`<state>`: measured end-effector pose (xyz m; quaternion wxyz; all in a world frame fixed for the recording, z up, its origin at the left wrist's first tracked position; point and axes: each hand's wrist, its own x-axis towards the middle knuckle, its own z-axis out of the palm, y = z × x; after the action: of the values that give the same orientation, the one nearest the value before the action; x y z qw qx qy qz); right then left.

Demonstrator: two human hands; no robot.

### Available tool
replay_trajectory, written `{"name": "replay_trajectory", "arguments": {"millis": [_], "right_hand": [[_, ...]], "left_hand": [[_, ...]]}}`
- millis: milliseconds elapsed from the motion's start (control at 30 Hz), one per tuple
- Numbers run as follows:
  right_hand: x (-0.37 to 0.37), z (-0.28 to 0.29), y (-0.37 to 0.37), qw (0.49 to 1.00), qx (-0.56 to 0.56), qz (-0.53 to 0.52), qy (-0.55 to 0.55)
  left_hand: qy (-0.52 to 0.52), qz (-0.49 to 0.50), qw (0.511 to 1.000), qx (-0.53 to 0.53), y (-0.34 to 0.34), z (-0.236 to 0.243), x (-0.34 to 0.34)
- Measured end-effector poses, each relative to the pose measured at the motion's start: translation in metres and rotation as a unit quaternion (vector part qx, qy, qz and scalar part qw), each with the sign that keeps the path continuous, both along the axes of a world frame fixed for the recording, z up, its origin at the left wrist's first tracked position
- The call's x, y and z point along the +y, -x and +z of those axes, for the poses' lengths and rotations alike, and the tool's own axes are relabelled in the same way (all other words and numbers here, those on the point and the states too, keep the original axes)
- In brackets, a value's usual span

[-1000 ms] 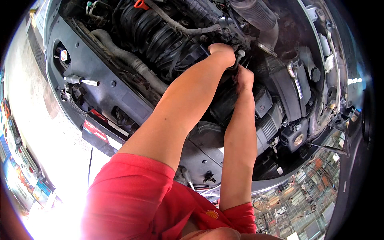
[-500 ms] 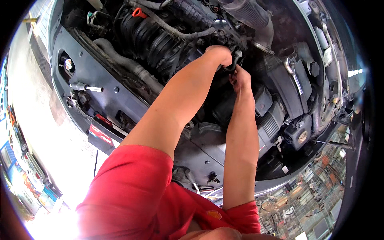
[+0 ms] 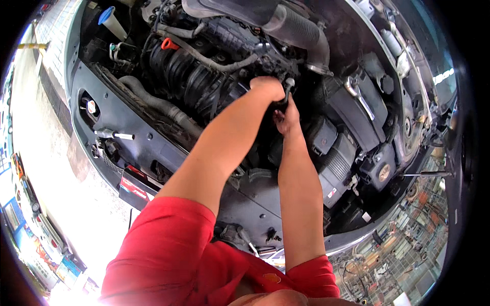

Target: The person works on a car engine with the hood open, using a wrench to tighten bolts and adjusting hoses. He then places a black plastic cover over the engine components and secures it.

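Your L hand (image 3: 268,87), upper centre of the frame, is back-of-hand up, w/ fingers down in the bay & hidden; can't tell how far open they are or what they've got. Your R hand (image 3: 288,120), just below & right of it, has fingers part-curled; its upper end meets the short dark tubular piece w/ pale grey rounded end (image 3: 290,82), approx. upright btwn the hands. Can't tell if the R fingers are closed on it.

Left of your L hand: black moulded-plastic manifold w/ smooth, curved, rib-like runners (image 3: 186,79), a glossy red-orange loop handle (image 3: 169,44) at its upper left. Matte grey, cloth-like wrapped hose (image 3: 224,65) bends across above. Upper right of centre: dark-grey corrugated air duct (image 3: 301,33), metal band round its lower end.

Shiny chrome wrench (image 3: 360,97) lies slantwise on the boxy black plastic housing (image 3: 352,115), right of centre.

Room: dark gap btwn your forearms, narrowing toward the hands; another dark pocket right of your R hand, bounded by the housing's edge. Tight on the L side, w/ runners near your wrist. Smooth dark-grey front panel (image 3: 168,153) runs diag. under your L forearm, its edge curving thru lower left.
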<state>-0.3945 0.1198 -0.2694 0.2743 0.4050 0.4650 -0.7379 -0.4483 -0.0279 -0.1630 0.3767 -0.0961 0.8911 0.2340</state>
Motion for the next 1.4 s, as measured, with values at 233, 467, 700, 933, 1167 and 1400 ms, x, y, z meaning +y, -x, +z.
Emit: {"name": "replay_trajectory", "arguments": {"millis": [233, 467, 700, 933, 1167, 1400], "right_hand": [[0.004, 0.005, -0.005, 0.986, 0.002, -0.022, 0.167], [0.006, 0.009, -0.004, 0.973, -0.014, -0.067, 0.219], [0.007, -0.003, -0.001, 0.967, -0.015, -0.09, 0.236], [-0.004, 0.013, 0.001, 0.982, -0.051, -0.051, 0.177], [-0.012, 0.055, 0.001, 0.981, -0.036, 0.067, -0.176], [0.008, 0.176, -0.042, 0.983, 0.116, 0.117, -0.079]], "left_hand": [[0.013, 0.0, 1.0, 0.009, -0.001, -0.003, -0.003], [0.0, -0.011, 1.0, -0.015, 0.005, -0.01, -0.007], [0.005, -0.003, 1.0, -0.005, 0.004, -0.017, -0.005], [0.033, -0.033, 0.999, -0.009, 0.007, -0.027, -0.005], [0.096, -0.169, 0.948, 0.253, 0.006, -0.028, -0.074], [0.261, -0.198, 0.93, 0.166, -0.006, 0.023, -0.054]]}}
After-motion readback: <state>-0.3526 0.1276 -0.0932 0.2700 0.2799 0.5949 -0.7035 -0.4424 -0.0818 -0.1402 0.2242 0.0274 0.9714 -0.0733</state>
